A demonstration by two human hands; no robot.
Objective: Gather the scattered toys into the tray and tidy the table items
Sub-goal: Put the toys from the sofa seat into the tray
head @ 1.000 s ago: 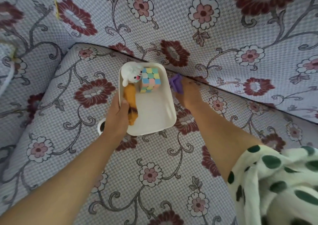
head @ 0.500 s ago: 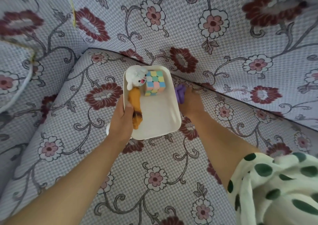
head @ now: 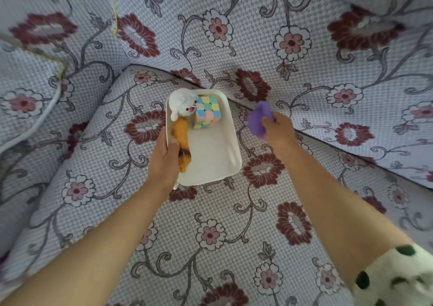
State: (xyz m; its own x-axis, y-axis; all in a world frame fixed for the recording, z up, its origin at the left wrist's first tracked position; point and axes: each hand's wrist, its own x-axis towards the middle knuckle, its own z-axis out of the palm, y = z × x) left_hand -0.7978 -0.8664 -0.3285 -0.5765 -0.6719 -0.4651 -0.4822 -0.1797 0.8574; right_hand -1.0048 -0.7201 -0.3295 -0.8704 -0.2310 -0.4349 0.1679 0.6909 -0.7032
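No readable text, label, brand, number or sign anywhere in view. Pastel-coloured plastic puzzle cube (head: 207,112) in white rectangular plastic tray (head: 210,163): plain colour squares only. Purple soft toy (head: 257,120): blurred, nothing legible. Floral-patterned woven sofa cover (head: 210,235): flowers and vines, no lettering.
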